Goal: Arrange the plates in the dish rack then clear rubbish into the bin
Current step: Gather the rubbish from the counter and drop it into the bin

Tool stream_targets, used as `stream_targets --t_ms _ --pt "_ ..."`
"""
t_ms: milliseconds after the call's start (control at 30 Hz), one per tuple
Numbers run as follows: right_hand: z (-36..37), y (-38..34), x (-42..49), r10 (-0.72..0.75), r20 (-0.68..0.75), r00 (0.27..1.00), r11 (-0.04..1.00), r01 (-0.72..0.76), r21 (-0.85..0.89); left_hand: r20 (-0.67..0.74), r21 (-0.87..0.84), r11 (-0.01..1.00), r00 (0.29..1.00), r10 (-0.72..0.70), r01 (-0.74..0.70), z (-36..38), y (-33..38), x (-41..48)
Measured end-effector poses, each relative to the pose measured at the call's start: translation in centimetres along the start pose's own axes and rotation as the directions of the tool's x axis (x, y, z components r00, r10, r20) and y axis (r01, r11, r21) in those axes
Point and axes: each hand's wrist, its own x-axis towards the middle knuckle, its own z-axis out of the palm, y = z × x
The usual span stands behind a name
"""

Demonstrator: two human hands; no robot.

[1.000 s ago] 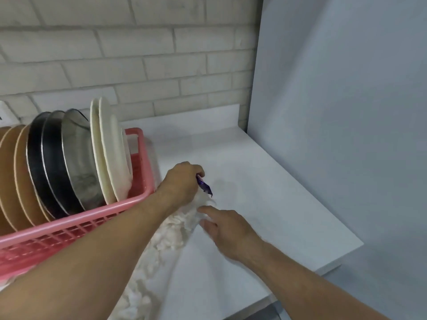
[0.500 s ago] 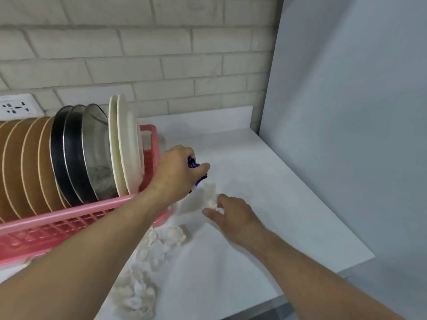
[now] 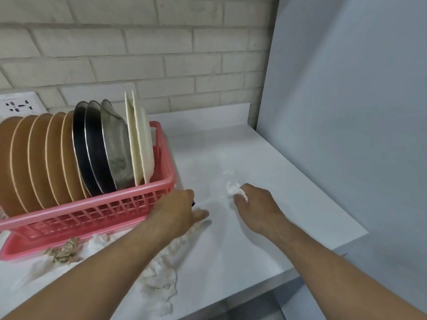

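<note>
The right hand pinches a white tissue ball with its fingers curled on it, low on the white counter. The left hand is just beside the pink dish rack, at its near right corner. Its fingers are curled in, and the tip of a small dark scrap peeks out of the fist. The thumb sticks out flat over the counter. More white crumpled tissue lies in a long messy line under the left arm. A brown crumpled paper lies right next to the front of the rack. All the plates stand on edge in the rack: brown plates on the left, steel plates in the middle, white plates on the right. Behind is a brick wall with a wall socket. A grey panel stands on the right.
</note>
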Motion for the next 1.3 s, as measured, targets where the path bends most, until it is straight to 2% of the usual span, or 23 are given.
stream_targets --t_ms 100,167,267,300,367,433,633,733,833,933,1033,1200,1300 --pt "0.9 -0.8 -1.1 0.068 -0.029 0.997 0.998 -0.068 -0.01 0.082 0.135 0.99 0.995 -0.057 0.045 1.6 -0.4 -0.4" --pt "1.2 -1.4 -1.8 0.106 -0.05 0.993 0.994 -0.107 -0.025 0.103 0.087 0.996 0.994 -0.042 0.033 2.1 -0.6 -0.4" --pt "1.4 -2.0 -2.6 0.156 -0.072 0.985 0.987 -0.159 -0.034 0.116 0.045 0.997 0.991 0.063 -0.068 2.2 -0.8 -0.2" --pt "1.4 -2.2 -2.8 0.185 -0.071 0.98 0.983 -0.185 0.007 0.114 0.041 0.994 0.988 0.1 -0.105 2.0 -0.8 -0.2" --pt "1.4 -2.5 -3.4 0.262 -0.049 0.964 0.947 -0.247 0.203 0.086 0.025 0.983 0.98 0.18 -0.182 1.6 -0.6 -0.2" --pt "1.3 -2.9 -4.2 0.32 -0.006 0.947 0.871 -0.292 0.396 0.021 -0.037 0.967 0.968 0.252 -0.251 0.9 -0.4 -0.4" --pt "3.0 -4.3 -5.9 0.375 -0.046 0.926 0.821 -0.309 0.48 -0.151 -0.332 0.892 0.951 0.271 -0.307 -0.6 -1.2 -1.3" --pt "4.2 -5.0 -7.1 0.364 0.059 0.929 0.738 -0.327 0.59 -0.171 -0.441 0.839 0.947 0.272 -0.32 -0.8 -1.6 -2.4" --pt "4.7 -5.4 -8.5 0.333 0.111 0.936 0.775 -0.339 0.533 -0.139 -0.64 0.722 0.964 0.226 -0.262 -1.1 -1.8 -3.8" --pt "4.6 -5.4 -10.0 0.368 0.11 0.923 0.78 -0.371 0.505 -0.113 -0.726 0.656 0.977 0.181 -0.206 -1.1 -1.8 -5.6" --pt "4.3 -5.0 -11.9 0.368 0.143 0.919 0.792 -0.39 0.47 -0.113 -0.71 0.673 0.977 0.18 -0.206 -0.7 -1.5 -7.9" --pt "3.5 -3.4 -16.9 0.28 0.193 0.94 0.865 -0.334 0.375 -0.087 -0.651 0.728 0.974 0.209 -0.215 1.8 0.0 -13.1" --pt "3.9 -0.8 -20.2 0.311 0.249 0.917 0.823 -0.391 0.413 -0.007 -0.689 0.704 0.973 0.231 -0.172 4.7 1.0 -16.5"
